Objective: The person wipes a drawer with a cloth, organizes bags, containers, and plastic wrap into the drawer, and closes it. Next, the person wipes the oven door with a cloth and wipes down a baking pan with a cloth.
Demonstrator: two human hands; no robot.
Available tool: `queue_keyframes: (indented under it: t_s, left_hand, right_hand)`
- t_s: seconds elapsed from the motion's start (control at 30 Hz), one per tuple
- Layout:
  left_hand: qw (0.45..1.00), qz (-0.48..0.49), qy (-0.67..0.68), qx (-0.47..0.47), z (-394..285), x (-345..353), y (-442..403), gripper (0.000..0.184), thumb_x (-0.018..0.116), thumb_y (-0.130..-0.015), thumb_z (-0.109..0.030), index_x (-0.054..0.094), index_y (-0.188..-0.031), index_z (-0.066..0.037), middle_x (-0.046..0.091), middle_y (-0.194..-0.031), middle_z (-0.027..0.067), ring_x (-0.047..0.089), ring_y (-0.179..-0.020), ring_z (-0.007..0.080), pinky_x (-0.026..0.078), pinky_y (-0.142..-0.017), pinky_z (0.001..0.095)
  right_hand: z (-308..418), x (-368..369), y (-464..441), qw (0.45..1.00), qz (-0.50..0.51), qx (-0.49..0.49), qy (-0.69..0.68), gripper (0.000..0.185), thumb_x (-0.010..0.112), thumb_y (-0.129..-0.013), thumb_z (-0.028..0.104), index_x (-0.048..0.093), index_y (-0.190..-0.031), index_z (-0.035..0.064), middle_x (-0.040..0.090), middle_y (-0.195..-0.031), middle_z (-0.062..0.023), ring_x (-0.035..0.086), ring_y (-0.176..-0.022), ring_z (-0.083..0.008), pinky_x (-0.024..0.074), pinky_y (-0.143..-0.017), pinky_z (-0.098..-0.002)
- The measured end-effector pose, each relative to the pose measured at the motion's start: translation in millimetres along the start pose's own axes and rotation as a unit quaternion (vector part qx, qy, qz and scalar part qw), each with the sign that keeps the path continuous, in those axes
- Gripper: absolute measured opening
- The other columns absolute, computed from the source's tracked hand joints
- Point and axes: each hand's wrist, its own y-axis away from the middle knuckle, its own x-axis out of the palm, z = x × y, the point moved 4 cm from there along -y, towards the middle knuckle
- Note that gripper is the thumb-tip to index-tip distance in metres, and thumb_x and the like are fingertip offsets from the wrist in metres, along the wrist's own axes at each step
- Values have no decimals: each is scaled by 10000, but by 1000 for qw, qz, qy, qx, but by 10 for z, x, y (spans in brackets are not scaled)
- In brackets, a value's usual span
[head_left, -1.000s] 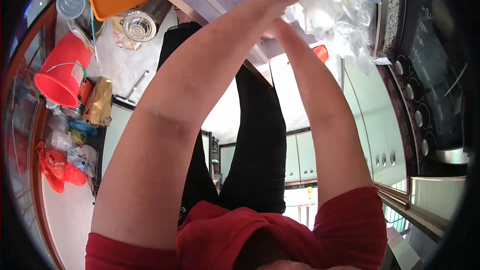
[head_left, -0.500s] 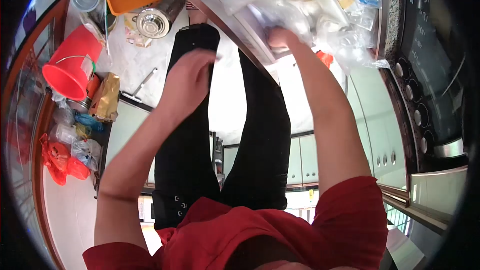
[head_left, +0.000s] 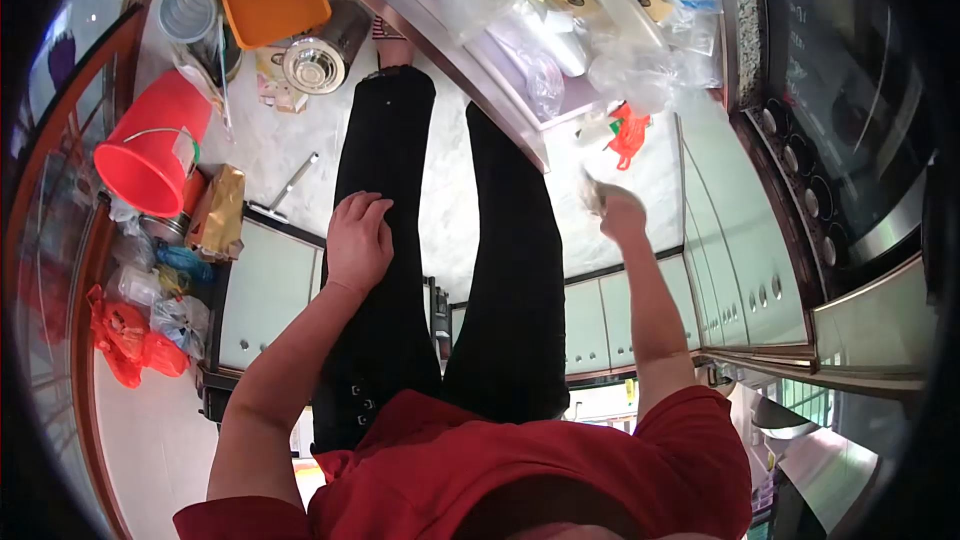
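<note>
Right hand (head_left: 622, 216) out of drawer (head_left: 445, 68) | pale blurred item (head_left: 594, 192) — pinched between fingers | left hand (head_left: 360, 245) — released

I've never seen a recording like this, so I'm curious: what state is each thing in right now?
Left hand: fingers loosely curled, palm hidden
Right hand: closed on the pale item
Pale item: held, too blurred to identify
Drawer: open
Clear bags: crumpled, in the drawer
Bucket: mouth uncovered
Cupboard doors: shut
</note>
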Motion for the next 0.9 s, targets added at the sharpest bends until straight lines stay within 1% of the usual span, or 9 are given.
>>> queue_keyframes:
  t_s: [0.17,0.23,0.27,0.33,0.37,0.47,0.6,0.73,0.9]
  left_hand:
    - [1000,13,-3,11,76,-31,-8,232,566,-752,-18,633,-974,-39,615,-1032,130,557,-1012,327,455,-893,421]
    - [1000,7,-5,15,94,-42,-20,225,566,-752,-19,633,-966,-38,618,-1021,129,562,-996,326,460,-878,421]
    - [1000,6,-6,18,101,-43,-21,220,566,-753,-20,634,-962,-39,619,-1019,128,563,-993,324,461,-874,420]
    - [1000,1,-10,24,108,-45,-19,211,566,-755,-22,635,-955,-40,623,-1015,126,566,-986,321,463,-866,419]
    - [1000,-1,-12,27,111,-58,-29,207,566,-756,-22,635,-951,-40,623,-1012,126,567,-984,320,464,-862,417]
    - [999,-4,-15,32,117,-80,-11,195,567,-759,-23,637,-940,-40,626,-999,125,570,-976,317,469,-849,413]
    - [999,-5,-17,42,147,-153,-41,180,567,-762,-24,637,-927,-41,627,-968,121,574,-959,314,475,-832,409]
    - [999,-5,-11,41,166,-177,-27,167,568,-765,-25,637,-916,-46,625,-954,118,574,-947,311,476,-822,411]
    - [998,-16,-12,51,208,-175,-12,164,571,-765,-30,640,-911,-52,625,-952,117,574,-935,312,475,-815,413]
  right_hand:
    - [296,119,-45,918,8,116,-379,532,670,-754,239,518,-1244,96,668,-933,-186,642,-897,-357,505,-801,-425]
    - [523,245,-200,836,56,109,-536,540,701,-807,306,512,-1263,88,641,-1036,-137,625,-896,-185,501,-781,-331]
    - [545,368,-388,897,31,162,-410,501,702,-829,268,530,-1246,50,635,-1039,-90,600,-879,-116,497,-775,-305]
    - [696,409,-809,884,-228,5,-408,742,716,-762,470,482,-1313,32,621,-1156,-172,622,-1015,-277,486,-846,-365]
    - [873,-172,-875,933,-20,168,-318,845,675,-738,561,429,-1346,29,581,-1214,-239,570,-1115,-378,463,-907,-407]
    - [1164,-708,-1353,919,-193,111,-327,625,635,-769,479,578,-1213,44,619,-1111,-259,586,-1057,-413,465,-894,-436]
    - [1073,-1365,-1916,941,-174,50,-286,415,545,-783,367,696,-923,7,660,-951,-257,655,-923,-362,506,-811,-446]
    - [1110,-2604,-992,793,-289,-2,-536,673,749,-805,298,452,-1352,42,666,-826,-90,606,-711,-109,483,-642,-253]
    - [921,-2669,-143,693,-290,-62,-657,519,671,-859,135,479,-1326,14,645,-1022,-84,606,-886,-129,481,-748,-257]
